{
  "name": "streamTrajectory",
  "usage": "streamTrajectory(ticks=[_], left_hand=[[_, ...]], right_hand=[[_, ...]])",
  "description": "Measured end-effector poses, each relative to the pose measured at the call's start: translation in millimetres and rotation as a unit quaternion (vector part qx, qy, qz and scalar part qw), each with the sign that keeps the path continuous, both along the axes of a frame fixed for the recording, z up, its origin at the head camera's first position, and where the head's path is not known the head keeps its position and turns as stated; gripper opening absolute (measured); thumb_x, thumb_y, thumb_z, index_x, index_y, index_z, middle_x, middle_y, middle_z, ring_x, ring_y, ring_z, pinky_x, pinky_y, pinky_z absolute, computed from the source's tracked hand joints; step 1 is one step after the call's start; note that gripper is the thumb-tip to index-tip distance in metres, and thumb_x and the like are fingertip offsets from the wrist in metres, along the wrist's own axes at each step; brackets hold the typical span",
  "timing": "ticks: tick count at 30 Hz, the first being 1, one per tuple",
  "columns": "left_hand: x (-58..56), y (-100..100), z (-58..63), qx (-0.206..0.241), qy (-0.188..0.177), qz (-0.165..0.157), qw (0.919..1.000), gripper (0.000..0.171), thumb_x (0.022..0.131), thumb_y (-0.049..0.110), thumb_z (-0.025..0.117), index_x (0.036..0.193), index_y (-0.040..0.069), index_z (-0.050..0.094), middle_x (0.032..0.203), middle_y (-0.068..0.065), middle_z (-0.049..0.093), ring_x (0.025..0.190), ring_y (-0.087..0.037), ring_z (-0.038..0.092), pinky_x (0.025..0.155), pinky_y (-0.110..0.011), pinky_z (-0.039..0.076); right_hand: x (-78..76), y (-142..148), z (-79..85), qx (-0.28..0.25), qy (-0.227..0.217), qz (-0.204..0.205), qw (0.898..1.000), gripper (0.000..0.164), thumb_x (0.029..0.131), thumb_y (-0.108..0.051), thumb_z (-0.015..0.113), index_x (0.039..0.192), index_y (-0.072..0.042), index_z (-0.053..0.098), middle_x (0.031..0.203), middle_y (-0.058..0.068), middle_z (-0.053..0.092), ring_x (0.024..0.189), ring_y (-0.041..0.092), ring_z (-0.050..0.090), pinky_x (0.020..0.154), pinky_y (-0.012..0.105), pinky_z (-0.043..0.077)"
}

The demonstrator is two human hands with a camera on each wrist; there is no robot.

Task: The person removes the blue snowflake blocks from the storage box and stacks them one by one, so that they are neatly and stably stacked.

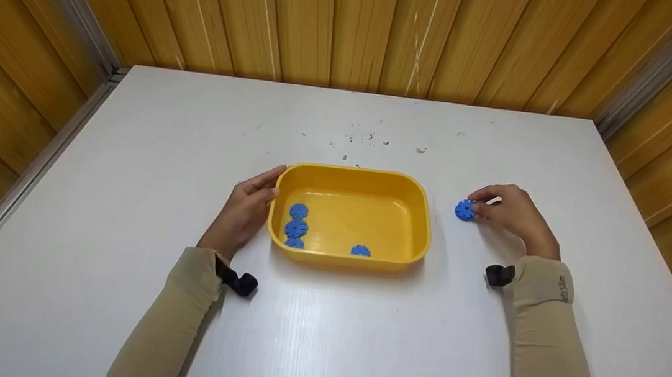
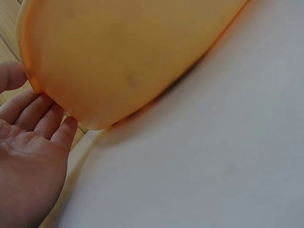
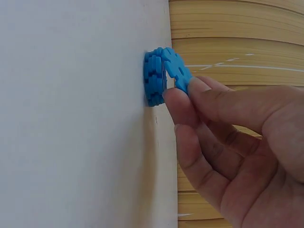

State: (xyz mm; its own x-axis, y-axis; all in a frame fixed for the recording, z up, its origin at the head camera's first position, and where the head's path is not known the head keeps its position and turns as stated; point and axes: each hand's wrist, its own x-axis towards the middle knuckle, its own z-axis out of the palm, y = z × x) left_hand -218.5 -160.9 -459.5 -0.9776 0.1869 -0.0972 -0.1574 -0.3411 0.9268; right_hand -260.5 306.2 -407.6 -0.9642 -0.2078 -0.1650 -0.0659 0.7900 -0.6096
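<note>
A yellow plastic tub (image 1: 347, 261) stands on the table with several blue notched discs (image 1: 296, 229) inside, most along its left end. My left hand (image 1: 245, 207) rests at the tub's left side. In the left wrist view its fingers (image 2: 31, 109) lie extended against the outer wall, the thumb close to the rim. To the right of the tub, my right hand (image 1: 511, 213) pinches a blue notched disc (image 3: 177, 66) between thumb and fingertips. That disc is tilted at the top of a short stack of like discs (image 3: 154, 78) on the table.
The white table (image 1: 320, 337) has dark scuff marks behind the tub. Yellow wood-patterned panels (image 1: 359, 28) stand along the back and both sides. A small black camera (image 1: 246, 284) is strapped at the left wrist, another (image 1: 497, 275) at the right.
</note>
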Motion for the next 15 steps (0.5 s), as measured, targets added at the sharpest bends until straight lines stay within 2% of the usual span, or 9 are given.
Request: streamTrajectory(ticks=[7,15], left_hand=[[-0.6,-0.2,-0.9,0.001,-0.001,-0.006,1.0,0.056,0.102,-0.002,0.045,0.157,0.005,0.038,0.166,-0.007,0.036,0.155,-0.018,0.033,0.125,-0.031,0.032],[-1.0,-0.5,-0.7,0.004,-0.002,-0.001,1.0,0.056,0.102,-0.002,0.046,0.157,0.004,0.038,0.166,-0.008,0.036,0.155,-0.018,0.032,0.126,-0.031,0.031]], right_hand=[[0.1,0.5,-0.8,0.005,-0.016,-0.008,1.0,0.032,0.1,-0.011,0.06,0.128,0.004,0.066,0.128,0.027,0.063,0.115,0.04,0.06,0.104,0.049,0.049],[0.2,0.2,-1.7,0.004,-0.024,-0.007,1.0,0.034,0.101,-0.014,0.06,0.129,0.003,0.066,0.13,0.027,0.062,0.117,0.04,0.058,0.107,0.053,0.047]])
